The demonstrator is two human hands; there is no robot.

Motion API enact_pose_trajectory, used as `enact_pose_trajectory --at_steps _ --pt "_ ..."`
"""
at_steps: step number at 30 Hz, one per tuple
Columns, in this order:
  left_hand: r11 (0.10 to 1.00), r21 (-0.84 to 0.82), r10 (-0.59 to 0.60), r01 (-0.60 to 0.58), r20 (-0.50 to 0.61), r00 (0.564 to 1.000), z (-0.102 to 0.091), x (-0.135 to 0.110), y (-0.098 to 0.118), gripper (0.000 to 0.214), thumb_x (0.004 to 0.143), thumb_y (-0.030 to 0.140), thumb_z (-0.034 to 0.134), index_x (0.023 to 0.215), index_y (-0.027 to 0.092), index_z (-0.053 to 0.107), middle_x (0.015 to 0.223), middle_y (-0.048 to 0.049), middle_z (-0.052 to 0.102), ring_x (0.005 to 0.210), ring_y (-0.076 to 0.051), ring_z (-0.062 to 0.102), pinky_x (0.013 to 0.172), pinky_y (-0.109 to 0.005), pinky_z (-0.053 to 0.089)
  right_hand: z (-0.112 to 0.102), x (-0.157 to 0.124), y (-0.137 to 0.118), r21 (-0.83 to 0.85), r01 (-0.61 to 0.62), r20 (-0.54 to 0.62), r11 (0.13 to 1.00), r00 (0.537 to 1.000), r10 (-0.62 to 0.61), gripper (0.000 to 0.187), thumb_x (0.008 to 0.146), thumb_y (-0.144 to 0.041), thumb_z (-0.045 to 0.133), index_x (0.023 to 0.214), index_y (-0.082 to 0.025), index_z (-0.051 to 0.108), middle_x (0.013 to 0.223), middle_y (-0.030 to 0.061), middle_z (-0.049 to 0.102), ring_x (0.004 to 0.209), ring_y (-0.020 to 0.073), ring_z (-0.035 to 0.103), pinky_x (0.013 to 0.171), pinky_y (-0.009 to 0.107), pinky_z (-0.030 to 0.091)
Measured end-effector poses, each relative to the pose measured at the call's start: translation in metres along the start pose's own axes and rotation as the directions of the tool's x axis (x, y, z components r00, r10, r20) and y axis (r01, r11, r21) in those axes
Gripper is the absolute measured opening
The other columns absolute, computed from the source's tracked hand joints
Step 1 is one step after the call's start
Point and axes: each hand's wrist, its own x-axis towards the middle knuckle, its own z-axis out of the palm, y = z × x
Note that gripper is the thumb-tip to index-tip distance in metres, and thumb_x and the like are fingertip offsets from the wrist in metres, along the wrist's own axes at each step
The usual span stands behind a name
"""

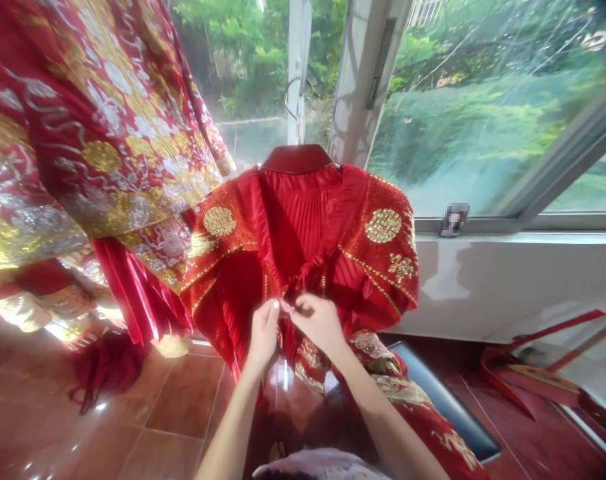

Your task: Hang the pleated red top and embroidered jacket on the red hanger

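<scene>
Red jacket (pixel 303 230), centre of the dial, before a window (pixel 483 153) spanning 12 to 3 o'clock; a long embroidered garment (pixel 133 140) fills 10 o'clock. A dark, glossy panel (pixel 447 403) lies at 4 o'clock. The hook of a hanger (pixel 297 127) rises at 12 o'clock, bearing the jacket: hanging appears done, the shoulders spread. Left hand (pixel 265 328) and right hand (pixel 321 325) meet near 6 o'clock, fingertips drawn together, both pinching at the jacket's front — the exact bit gripped is too blurred to name. This fine work looks midway; the ruffled neckline narrows to the fingers, and whether the edges below are joined cannot be told. Smallest, gold medallions (pixel 383 225) mark the shoulders at 9 and 3 o'clock.
</scene>
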Motion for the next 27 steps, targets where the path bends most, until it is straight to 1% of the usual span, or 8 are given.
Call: enact_pose_trajectory --at_steps 3,5,9,12,16,20,24,27 --pt "0.998 0.060 0.027 -0.022 -0.085 0.996 -0.004 -0.004 -0.009 0.038 0.092 0.044 0.046 0.068 0.017 0.058 0.067 -0.0018 0.060 0.068 -0.015 0.055 0.071 -0.026 0.044 -0.005 0.015 0.002 -0.071 -0.065 -0.326 0.995 0.945 0.038 0.028 0.074 -0.031 0.057 0.097 -0.016 0.064 0.066 0.0014 0.064 0.059 0.0161 0.058 0.061 0.026 0.041" --pt "0.994 0.107 0.034 -0.024 -0.094 0.995 -0.007 -0.006 -0.013 0.039 0.094 0.042 0.043 0.066 0.017 0.055 0.065 -0.0011 0.058 0.066 -0.014 0.054 0.069 -0.025 0.042 -0.004 0.021 0.005 -0.170 -0.102 -0.371 0.980 0.928 0.032 0.036 0.078 -0.038 0.057 0.105 -0.014 0.063 0.070 0.0048 0.066 0.062 0.0184 0.059 0.061 0.027 0.040" --pt "0.993 0.112 0.036 -0.030 -0.055 0.998 -0.009 -0.007 -0.016 0.039 0.095 0.041 0.041 0.066 0.017 0.053 0.064 -0.0001 0.055 0.064 -0.013 0.051 0.068 -0.024 0.040 0.000 0.021 0.013 -0.350 -0.060 -0.139 0.935 0.990 0.012 0.035 0.092 -0.032 0.038 0.081 -0.015 0.067 0.068 0.0099 0.067 0.056 0.0176 0.058 0.057 0.027 0.033" --pt "0.993 0.121 0.015 -0.007 -0.068 0.998 -0.008 -0.009 -0.015 0.038 0.094 0.041 0.042 0.066 0.017 0.052 0.061 0.0013 0.052 0.061 -0.012 0.049 0.064 -0.024 0.038 0.001 0.011 0.017 -0.327 -0.046 -0.172 0.944 0.985 -0.011 0.038 0.093 -0.031 0.035 0.082 -0.015 0.067 0.069 0.0104 0.069 0.057 0.0171 0.059 0.058 0.026 0.033" --pt "0.992 0.127 -0.012 0.023 -0.080 0.997 -0.005 -0.012 -0.013 0.038 0.093 0.042 0.043 0.064 0.018 0.048 0.060 0.0025 0.048 0.058 -0.011 0.046 0.060 -0.023 0.035 0.003 0.009 0.010 -0.306 -0.061 -0.217 0.950 0.976 -0.008 0.043 0.093 -0.048 0.041 0.079 -0.015 0.064 0.061 0.0077 0.064 0.055 0.0167 0.058 0.056 0.025 0.033" --pt "0.993 0.114 -0.006 0.011 -0.044 0.999 -0.008 -0.013 -0.013 0.036 0.094 0.041 0.042 0.066 0.018 0.049 0.060 0.0025 0.049 0.059 -0.012 0.046 0.061 -0.023 0.036 0.010 0.021 0.006 -0.329 -0.004 -0.106 0.944 0.994 -0.033 0.044 0.094 -0.044 0.039 0.064 -0.017 0.057 0.054 0.0058 0.058 0.047 0.0126 0.049 0.053 0.025 0.030" --pt "0.983 0.182 0.012 0.005 -0.091 0.996 -0.023 -0.010 -0.019 0.035 0.094 0.040 0.042 0.068 0.018 0.050 0.061 0.0030 0.047 0.059 -0.012 0.045 0.062 -0.024 0.035 0.016 0.005 0.018 -0.074 0.059 0.039 0.995 0.998 -0.056 0.050 0.095 -0.047 0.033 0.056 -0.019 0.048 0.049 0.0028 0.053 0.044 0.0108 0.048 0.051 0.023 0.035" --pt "0.980 0.201 0.011 0.015 -0.125 0.992 -0.025 -0.008 -0.020 0.035 0.094 0.040 0.042 0.068 0.018 0.050 0.060 0.0034 0.046 0.058 -0.011 0.043 0.062 -0.024 0.034 0.018 -0.023 0.030 0.172 -0.070 0.071 0.983 0.996 0.059 0.055 0.092 -0.059 0.034 0.064 -0.018 0.058 0.042 -0.0006 0.049 0.039 0.0110 0.048 0.048 0.022 0.039"
